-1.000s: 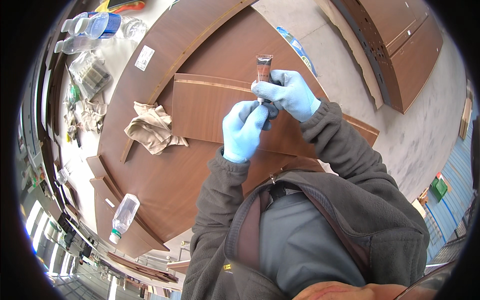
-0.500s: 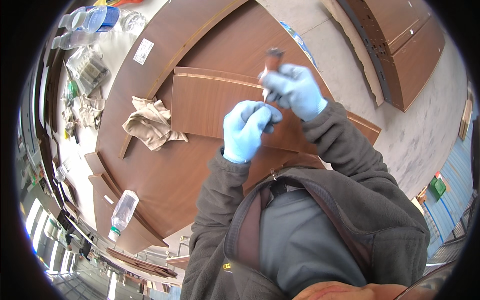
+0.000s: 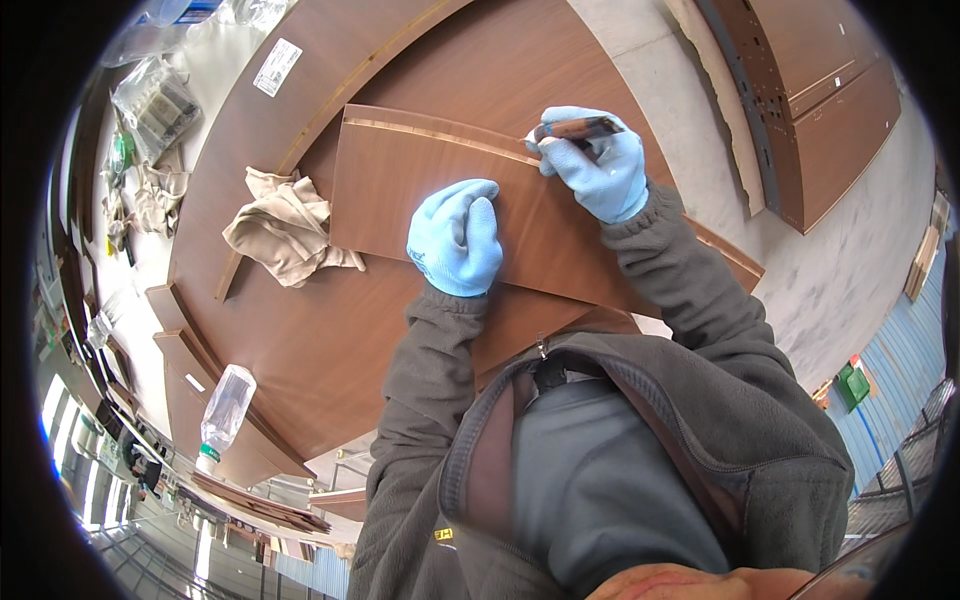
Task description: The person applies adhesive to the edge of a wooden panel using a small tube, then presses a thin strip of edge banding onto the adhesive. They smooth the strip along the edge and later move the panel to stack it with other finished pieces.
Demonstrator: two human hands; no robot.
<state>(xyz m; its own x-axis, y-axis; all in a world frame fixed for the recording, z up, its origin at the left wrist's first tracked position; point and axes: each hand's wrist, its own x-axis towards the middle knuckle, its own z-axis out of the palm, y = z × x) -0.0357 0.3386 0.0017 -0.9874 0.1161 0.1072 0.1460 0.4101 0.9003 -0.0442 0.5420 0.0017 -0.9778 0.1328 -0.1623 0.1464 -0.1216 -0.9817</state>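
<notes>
Right hand [image 3: 598, 172], blue-gloved, is curled tight around a small dark marker-like stick [image 3: 577, 127], its tip at the far pale edge of a brown wood-grain panel [image 3: 420, 195]. Left hand [image 3: 457, 237], also gloved, lies palm down on that panel with fingers loosely bent, gripping nothing, just pressing the board flat. The panel sits on top of a larger curved brown board [image 3: 300, 340], which covers most of the worktop [image 3: 215, 85], a pale surface showing at the upper left. Beyond the right hand there's grey concrete floor [image 3: 850, 270], with more brown panels [image 3: 810, 100] lying on it, well apart from the work. Just left of the panel a crumpled beige rag [image 3: 285, 225] rests on the curved board. A clear plastic bottle [image 3: 225, 405] lies near the board's lower left edge. Clear bags of small parts [image 3: 155, 100] crowd the far left corner. Nothing sits between the hands and the panel edge.
</notes>
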